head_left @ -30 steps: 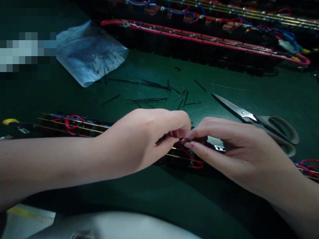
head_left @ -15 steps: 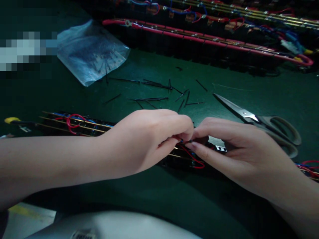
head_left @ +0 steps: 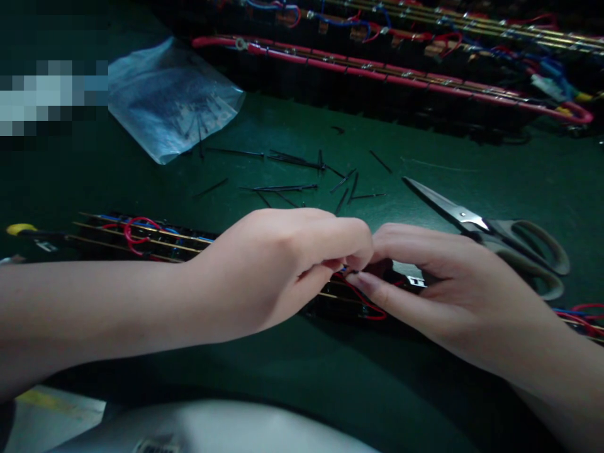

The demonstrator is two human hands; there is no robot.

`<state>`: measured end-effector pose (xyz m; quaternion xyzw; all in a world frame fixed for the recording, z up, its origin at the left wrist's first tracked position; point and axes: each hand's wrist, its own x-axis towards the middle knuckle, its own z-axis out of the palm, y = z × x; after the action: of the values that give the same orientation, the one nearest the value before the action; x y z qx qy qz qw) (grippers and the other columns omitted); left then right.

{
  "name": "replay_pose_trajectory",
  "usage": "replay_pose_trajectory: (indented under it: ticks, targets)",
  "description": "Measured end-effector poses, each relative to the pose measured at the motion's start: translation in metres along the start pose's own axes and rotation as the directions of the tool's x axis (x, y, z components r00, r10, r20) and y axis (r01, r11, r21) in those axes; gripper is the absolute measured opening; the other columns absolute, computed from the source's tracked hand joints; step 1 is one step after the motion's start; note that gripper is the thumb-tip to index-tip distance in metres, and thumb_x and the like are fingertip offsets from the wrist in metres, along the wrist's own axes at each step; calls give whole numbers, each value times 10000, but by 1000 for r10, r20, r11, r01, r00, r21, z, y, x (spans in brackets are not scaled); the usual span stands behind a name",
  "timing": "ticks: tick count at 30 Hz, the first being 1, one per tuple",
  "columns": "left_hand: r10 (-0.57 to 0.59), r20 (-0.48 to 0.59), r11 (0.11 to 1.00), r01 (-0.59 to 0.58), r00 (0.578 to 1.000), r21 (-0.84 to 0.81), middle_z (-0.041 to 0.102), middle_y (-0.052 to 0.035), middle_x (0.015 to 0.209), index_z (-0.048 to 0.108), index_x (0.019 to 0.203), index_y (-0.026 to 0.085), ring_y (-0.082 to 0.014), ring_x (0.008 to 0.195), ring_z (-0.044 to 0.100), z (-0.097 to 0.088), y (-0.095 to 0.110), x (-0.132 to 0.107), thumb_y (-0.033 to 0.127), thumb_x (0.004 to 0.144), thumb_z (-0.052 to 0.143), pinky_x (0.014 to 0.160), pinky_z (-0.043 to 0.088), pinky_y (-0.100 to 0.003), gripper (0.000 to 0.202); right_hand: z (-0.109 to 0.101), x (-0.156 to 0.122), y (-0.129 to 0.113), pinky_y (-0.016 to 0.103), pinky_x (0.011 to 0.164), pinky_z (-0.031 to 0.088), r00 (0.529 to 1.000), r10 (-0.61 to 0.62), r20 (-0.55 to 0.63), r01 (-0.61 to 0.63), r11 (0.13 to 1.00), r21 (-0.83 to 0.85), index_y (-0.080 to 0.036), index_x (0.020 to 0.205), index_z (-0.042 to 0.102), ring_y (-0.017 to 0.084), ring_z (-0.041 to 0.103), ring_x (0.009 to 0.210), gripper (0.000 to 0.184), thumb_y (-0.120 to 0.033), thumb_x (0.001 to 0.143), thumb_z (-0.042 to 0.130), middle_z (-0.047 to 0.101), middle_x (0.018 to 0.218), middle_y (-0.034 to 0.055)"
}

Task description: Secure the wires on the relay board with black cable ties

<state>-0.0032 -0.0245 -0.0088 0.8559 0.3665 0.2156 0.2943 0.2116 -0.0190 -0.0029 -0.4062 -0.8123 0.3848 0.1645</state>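
Note:
A long black wired strip [head_left: 160, 240] with brass-coloured rods lies across the bench beneath both hands. My left hand [head_left: 292, 261] is closed over its middle, fingertips pinched together by the blue and red wires. Close against it, my right hand [head_left: 438, 283] pinches with thumb and forefinger at the same spot. A small dark bit shows at the fingertips, but what either hand grips is mostly hidden. A thin red wire [head_left: 372, 309] curves out below the right thumb. Behind the right fingers sits a small white-and-black connector-like piece [head_left: 416, 281].
Scissors [head_left: 465, 216] lie beyond my right hand. Black cable ties [head_left: 292, 158] are scattered behind my hands, near a clear plastic bag [head_left: 170, 100] with more inside. A larger wired assembly with a thick red cable [head_left: 358, 64] spans the back of the green bench [head_left: 292, 365].
Both hands stay at the same spot on the strip. The right thumb and fingertips have shifted slightly left, closer to the left fingers.

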Motion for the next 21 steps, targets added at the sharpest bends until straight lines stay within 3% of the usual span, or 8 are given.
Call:
replay_pose_trajectory:
  ticks: [5, 8, 14, 21]
  targets:
    - [24, 44, 1000, -25, 999, 9, 703, 51, 987, 687, 990, 252, -77, 906, 653, -1, -1, 0, 35, 911, 501, 755, 469, -176, 296, 1, 1, 1, 216, 503, 450, 999, 12, -34, -12, 1000, -19, -214, 749, 667, 110, 580, 591, 109, -211, 857, 654, 661, 679, -6]
    - [10, 35, 1000, -11, 999, 11, 707, 49, 952, 685, 958, 239, -79, 870, 648, -1, -1, 0, 60, 925, 512, 746, 470, -184, 251, 1, 1, 2, 221, 490, 437, 998, 39, -42, -41, 999, -35, -211, 758, 647, 107, 567, 574, 107, -248, 857, 664, 646, 665, -14]
    - [-16, -1, 999, 16, 1000, 28, 710, 58, 889, 666, 916, 219, -73, 821, 644, 0, -1, 2, 67, 899, 559, 739, 469, -182, 187, 3, -2, 4, 213, 530, 464, 993, -50, -105, 38, 994, -107, -201, 800, 641, 101, 583, 613, 50, -179, 844, 634, 657, 720, -11]
    - [-15, -4, 1000, 15, 1000, 17, 716, 64, 898, 664, 922, 204, -56, 828, 645, 0, 0, 3, 74, 894, 587, 755, 468, -163, 154, 3, -4, 0, 251, 566, 486, 992, -71, -108, 57, 991, -124, -226, 845, 650, 129, 611, 665, 86, -147, 856, 618, 684, 781, 4]
